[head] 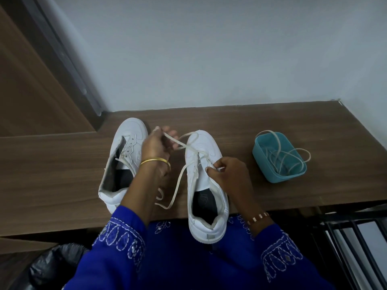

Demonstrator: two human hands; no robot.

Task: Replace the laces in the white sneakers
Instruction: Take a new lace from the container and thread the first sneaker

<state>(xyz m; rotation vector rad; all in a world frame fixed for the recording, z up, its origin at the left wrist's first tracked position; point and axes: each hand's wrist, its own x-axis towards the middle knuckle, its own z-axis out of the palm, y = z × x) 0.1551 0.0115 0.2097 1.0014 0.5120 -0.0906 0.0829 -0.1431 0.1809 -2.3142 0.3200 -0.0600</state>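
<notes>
Two white sneakers stand on a brown wooden table (272, 126), toes pointing away. The left sneaker (123, 160) has bare eyelets and no lace. The right sneaker (206, 185) carries a cream lace (180, 178) through its front eyelets, with one loose end trailing down between the shoes. My left hand (156, 147) is raised between the sneakers and pinches one strand of that lace, pulled taut. My right hand (228, 172) pinches the lace at the right sneaker's eyelets. Its heel overhangs the table's near edge.
A teal plastic tub (293, 174) with loose cream laces spilling over its rim sits at the right of the table. A grey wall runs behind. A black bin bag (52, 266) lies at the lower left and a black metal rack (356, 237) at the lower right.
</notes>
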